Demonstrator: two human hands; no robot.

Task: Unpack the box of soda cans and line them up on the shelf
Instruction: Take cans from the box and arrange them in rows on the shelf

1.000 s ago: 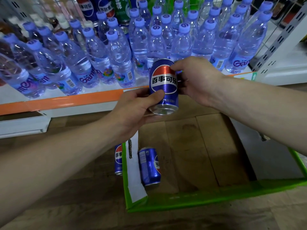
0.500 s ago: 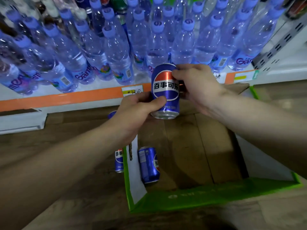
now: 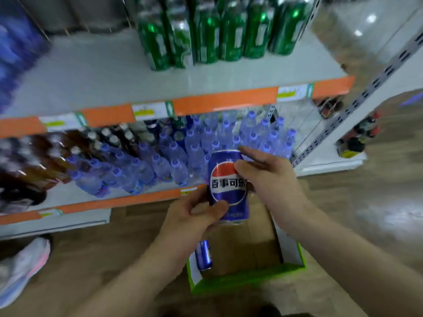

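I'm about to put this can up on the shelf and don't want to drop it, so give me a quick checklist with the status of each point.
1. Grip: left hand holds the can low, right hand holds its upper side. Ok.
2. Can upright, logo facing you. Ok.
3. Free space on the upper shelf left of the green cans. Ok.
4. Lower shelf is packed with water bottles. Not ok for placing.
5. Can free of dents. Cannot tell, the picture is blurred.
6. Box emptied: one can lies inside. Not ok.
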